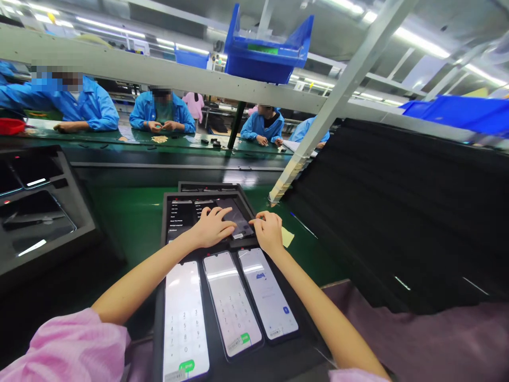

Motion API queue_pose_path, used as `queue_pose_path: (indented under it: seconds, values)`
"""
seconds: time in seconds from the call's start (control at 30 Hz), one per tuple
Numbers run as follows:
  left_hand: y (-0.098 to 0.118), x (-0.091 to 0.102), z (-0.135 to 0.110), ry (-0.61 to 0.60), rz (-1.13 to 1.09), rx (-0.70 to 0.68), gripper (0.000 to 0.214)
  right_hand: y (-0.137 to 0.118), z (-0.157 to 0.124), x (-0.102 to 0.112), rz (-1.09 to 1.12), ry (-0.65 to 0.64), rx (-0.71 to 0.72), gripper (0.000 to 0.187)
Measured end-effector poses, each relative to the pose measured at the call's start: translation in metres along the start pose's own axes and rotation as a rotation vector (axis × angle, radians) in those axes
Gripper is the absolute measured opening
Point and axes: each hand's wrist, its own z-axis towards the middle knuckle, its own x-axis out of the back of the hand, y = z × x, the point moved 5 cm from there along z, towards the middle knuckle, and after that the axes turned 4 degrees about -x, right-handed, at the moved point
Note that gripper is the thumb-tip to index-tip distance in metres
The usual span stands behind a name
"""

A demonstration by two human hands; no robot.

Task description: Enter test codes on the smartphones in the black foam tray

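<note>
A black foam tray (286, 353) lies in front of me with two rows of phones. My left hand (214, 227) reaches over the back row, its fingers spread above and against a dark-screened phone (239, 216) at the back right. At that phone's right edge, by the tray rim, my right hand (268, 232) has its fingers curled together; what they grip, if anything, is hidden. The front row holds a left phone (185, 302) and a middle phone (228, 297) showing dial pads, and a right phone (267, 292) with a white screen. Back-left phones (178, 215) show text menus.
Another tray of phones (40, 217) is at the left. A second tray (209, 187) sits behind mine. Beside my right hand lies a yellow paper (287, 237). A black cloth (397, 212) and a slanted white post (338, 101) bound the right. Co-workers sit across the bench.
</note>
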Motion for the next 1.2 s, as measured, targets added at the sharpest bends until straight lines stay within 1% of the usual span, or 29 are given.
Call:
queue_pose_path:
  seconds: [0.07,0.13,0.17,0.2,0.23,0.3,0.37,0.4,0.47,0.53,0.57,0.63,0.73,0.83,0.93,1.2]
  values:
    - [0.003,0.01,-0.025,0.068,-0.045,0.047,0.035,-0.008,-0.013,0.016,0.005,-0.006,0.039,0.041]
    - [0.005,0.015,-0.065,0.17,-0.121,0.143,0.034,-0.026,-0.04,0.038,0.021,-0.01,0.128,0.041]
    - [0.006,0.015,-0.09,0.253,-0.164,0.237,0.036,-0.038,-0.058,0.049,0.033,-0.02,0.181,0.04]
    - [0.005,0.014,-0.117,0.363,-0.212,0.382,0.039,-0.051,-0.078,0.059,0.043,-0.029,0.217,0.038]
    - [0.006,0.009,-0.146,0.46,-0.279,0.528,0.044,-0.066,-0.098,0.067,0.066,-0.033,0.244,0.036]
    - [0.016,-0.011,-0.196,0.572,-0.462,0.715,0.054,-0.096,-0.137,0.076,0.157,-0.058,0.314,0.033]
    - [0.03,-0.034,-0.228,0.598,-0.664,0.808,0.062,-0.122,-0.168,0.077,0.257,-0.03,0.321,0.033]
    - [0.037,-0.044,-0.238,0.581,-0.772,0.82,0.067,-0.133,-0.178,0.073,0.28,-0.048,0.322,0.033]
    - [0.049,-0.06,-0.244,0.493,-0.973,0.804,0.078,-0.147,-0.191,0.062,0.297,-0.069,0.307,0.033]
    - [0.058,-0.065,-0.24,0.408,-1.109,0.767,0.087,-0.152,-0.195,0.053,0.279,-0.082,0.287,0.034]
    - [0.061,-0.064,-0.237,0.389,-1.145,0.759,0.089,-0.153,-0.195,0.051,0.267,-0.078,0.28,0.034]
    - [0.064,-0.06,-0.232,0.398,-1.167,0.759,0.09,-0.152,-0.194,0.05,0.243,-0.079,0.284,0.034]
    - [0.066,-0.054,-0.227,0.438,-1.155,0.778,0.086,-0.15,-0.193,0.053,0.21,-0.106,0.313,0.035]
    - [0.066,-0.055,-0.228,0.447,-1.119,0.776,0.084,-0.149,-0.194,0.051,0.149,-0.16,0.341,0.033]
    - [0.065,-0.057,-0.229,0.443,-1.094,0.756,0.084,-0.149,-0.195,0.048,0.115,-0.199,0.329,0.033]
    - [0.067,-0.058,-0.229,0.471,-1.122,0.762,0.081,-0.147,-0.195,0.047,0.169,-0.181,0.292,0.036]
